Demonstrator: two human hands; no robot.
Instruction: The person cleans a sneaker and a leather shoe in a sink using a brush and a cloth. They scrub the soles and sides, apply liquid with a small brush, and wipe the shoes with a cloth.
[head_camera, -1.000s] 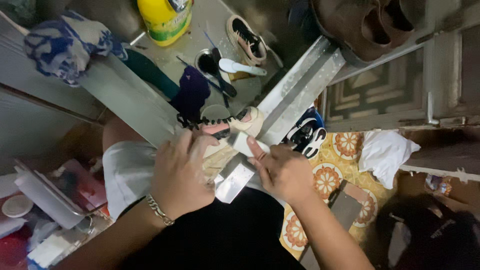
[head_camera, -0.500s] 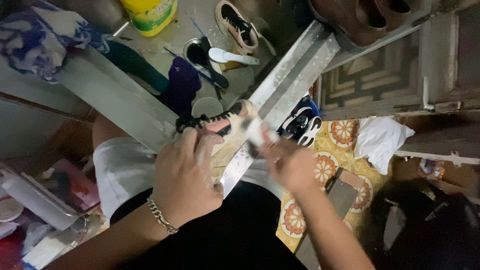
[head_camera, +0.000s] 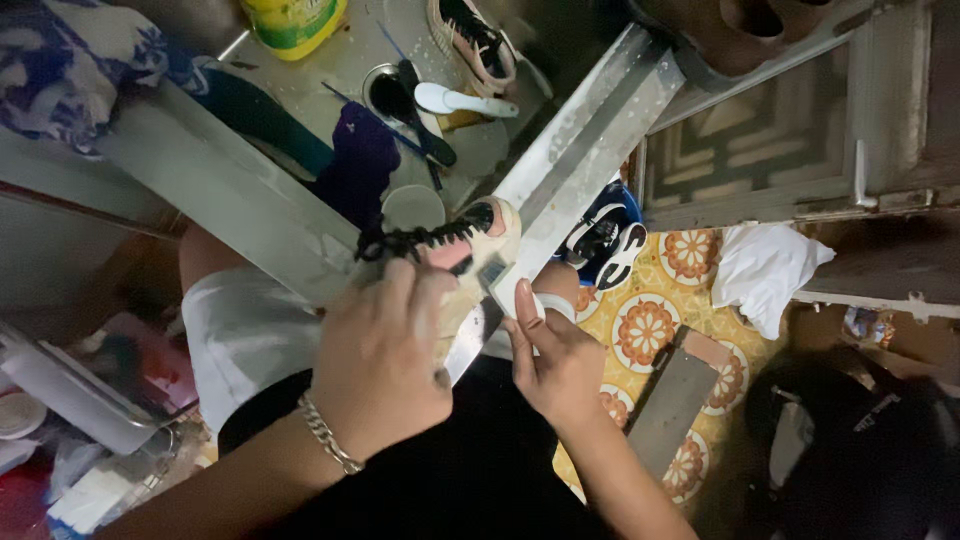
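My left hand (head_camera: 385, 360) grips a cream and pink sneaker (head_camera: 470, 255) with black laces, holding it over the corner of a steel sink (head_camera: 250, 200). My right hand (head_camera: 550, 360) presses a small white pad (head_camera: 510, 290) against the sneaker's side. A silver chain bracelet (head_camera: 325, 435) hangs on my left wrist.
Inside the sink lie a second sneaker (head_camera: 470, 40), a white brush (head_camera: 460, 100), a dark purple cloth (head_camera: 360, 160), a round drain (head_camera: 385, 95) and a yellow bottle (head_camera: 290, 20). A blue and white cloth (head_camera: 70, 70) drapes the rim. On the patterned floor (head_camera: 650, 330) lie more sneakers (head_camera: 605, 240) and a white rag (head_camera: 765, 270).
My right hand moved the white pad along the sneaker's side and came back lower. My left hand tilted the sneaker a little. The view drifted slightly.
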